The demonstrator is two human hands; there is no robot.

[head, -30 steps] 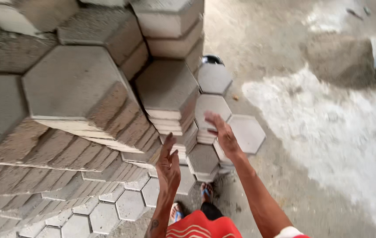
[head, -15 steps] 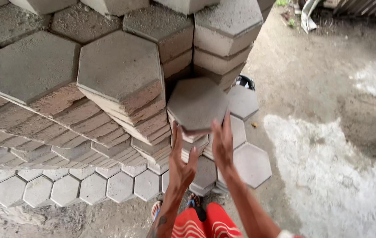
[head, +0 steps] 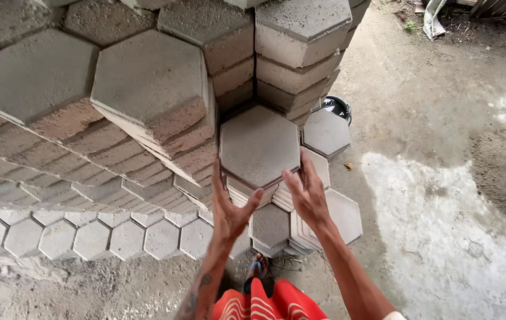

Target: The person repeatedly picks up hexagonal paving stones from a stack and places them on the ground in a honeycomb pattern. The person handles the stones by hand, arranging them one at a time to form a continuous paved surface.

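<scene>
Hexagonal paver (head: pixel 259 145) lying flat at twelve o'clock from left hand (head: pixel 229 210) and right hand (head: pixel 306 192), both open-fingered, steadying its near edge, right nearer.

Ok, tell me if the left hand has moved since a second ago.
Yes. The left hand has risen from beside the low stacks to the front edge of the top hexagonal paver, against the tall stacked column.
</scene>
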